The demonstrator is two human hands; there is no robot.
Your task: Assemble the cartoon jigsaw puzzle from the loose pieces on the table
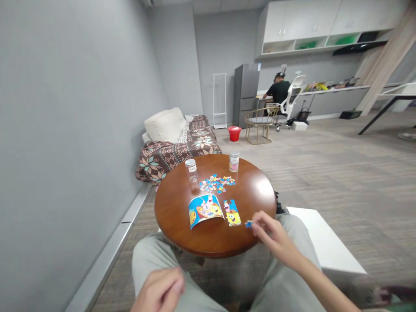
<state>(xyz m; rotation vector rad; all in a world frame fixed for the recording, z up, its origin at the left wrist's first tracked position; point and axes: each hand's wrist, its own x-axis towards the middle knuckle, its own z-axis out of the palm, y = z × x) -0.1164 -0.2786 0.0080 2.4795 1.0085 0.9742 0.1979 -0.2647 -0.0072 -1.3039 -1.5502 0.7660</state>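
Observation:
Between the thumb and fingers of my right hand (pixel 271 234) is a small blue jigsaw puzzle piece (pixel 248 224), held over the near right part of the round wooden table (pixel 175 221). To its left lies a partly joined puzzle section (pixel 232 213) with a yellow cartoon figure. Further left is a curled picture sheet (pixel 205 209) in blue and yellow. Behind them spreads a pile of loose puzzle pieces (pixel 216 184). My left hand (pixel 160 290) is above my left thigh, its fingers curled and blurred; nothing shows in them.
A clear jar (pixel 192 171) with a silver lid stands left of the pile; a second jar (pixel 234 162) stands behind it at right. A covered sofa (pixel 182 147) borders the table's far left. A white board-like surface (pixel 323 238) is at my right. A person (pixel 280 92) sits far back.

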